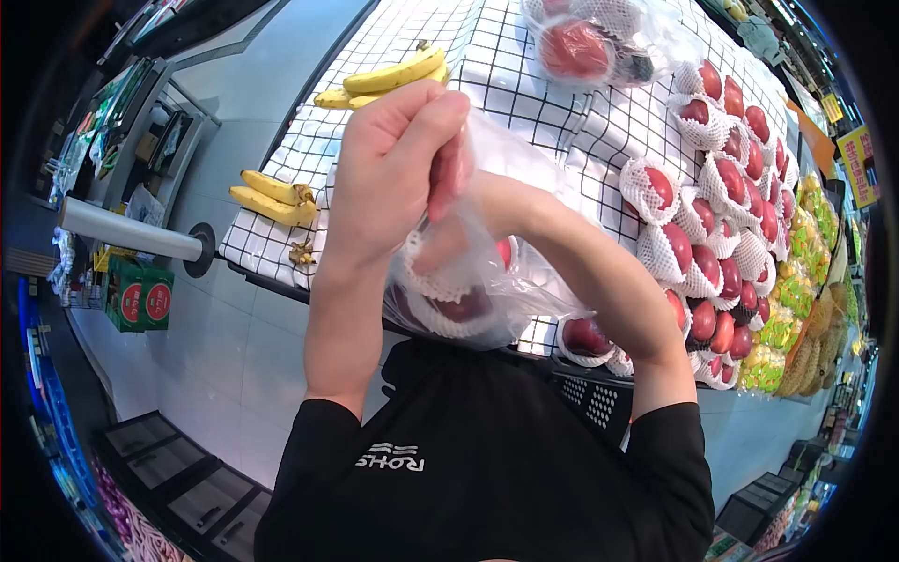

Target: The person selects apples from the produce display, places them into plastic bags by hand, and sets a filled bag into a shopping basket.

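Observation:
My left hand [403, 155] is closed in a fist around the gathered top of a clear plastic bag [524, 295], close to the table's front edge. Inside the bag are dark red fruits that look like apples [464, 307], in white foam nets. My right hand [468, 225] reaches across from the right to the bag, beneath my left hand. Clear plastic blurs its fingers, which lie close to a foam net; their grip is not visible. Just beyond my left fist lies a bunch of bananas [398, 75].
The table has a white cloth with black grid lines [506, 42]. More bananas [273, 199] lie at its left edge. Rows of foam-netted red fruits [721, 220] fill the right side. A filled clear bag [585, 47] sits at the back. A grey post [131, 229] stands left.

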`<state>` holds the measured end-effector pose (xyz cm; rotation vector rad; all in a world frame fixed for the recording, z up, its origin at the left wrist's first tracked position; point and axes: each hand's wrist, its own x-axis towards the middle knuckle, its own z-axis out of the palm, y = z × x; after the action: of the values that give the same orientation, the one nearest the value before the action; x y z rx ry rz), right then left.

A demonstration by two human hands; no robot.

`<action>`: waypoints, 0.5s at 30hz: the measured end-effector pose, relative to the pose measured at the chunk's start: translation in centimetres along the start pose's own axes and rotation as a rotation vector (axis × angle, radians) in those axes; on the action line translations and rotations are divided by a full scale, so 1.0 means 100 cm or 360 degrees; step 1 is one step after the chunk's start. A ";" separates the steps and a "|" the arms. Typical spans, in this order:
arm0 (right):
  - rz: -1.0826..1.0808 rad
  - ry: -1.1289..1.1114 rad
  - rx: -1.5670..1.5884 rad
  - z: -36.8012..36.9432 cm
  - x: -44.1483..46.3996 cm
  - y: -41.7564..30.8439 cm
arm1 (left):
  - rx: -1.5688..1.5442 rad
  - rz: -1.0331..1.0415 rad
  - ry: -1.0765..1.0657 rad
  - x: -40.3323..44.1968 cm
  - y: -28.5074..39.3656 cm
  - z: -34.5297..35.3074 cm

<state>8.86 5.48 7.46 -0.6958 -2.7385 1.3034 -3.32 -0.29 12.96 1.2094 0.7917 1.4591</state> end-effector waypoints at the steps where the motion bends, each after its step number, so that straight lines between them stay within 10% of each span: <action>1: 0.0001 0.0015 0.0005 0.002 0.002 -0.003 | 0.0006 -0.0004 -0.0015 -0.001 0.002 0.000; 8: 0.0104 0.0209 -0.0396 0.023 0.011 0.009 | 0.0476 -0.0038 0.0042 -0.008 -0.007 -0.001; 15: -0.0094 0.0874 0.0994 0.034 -0.022 0.043 | 0.0473 -0.0026 0.0081 -0.020 -0.049 0.014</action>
<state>11.71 4.42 2.41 -0.7495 -1.7796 1.5441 -0.59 -1.15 8.30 1.3866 1.0798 1.3966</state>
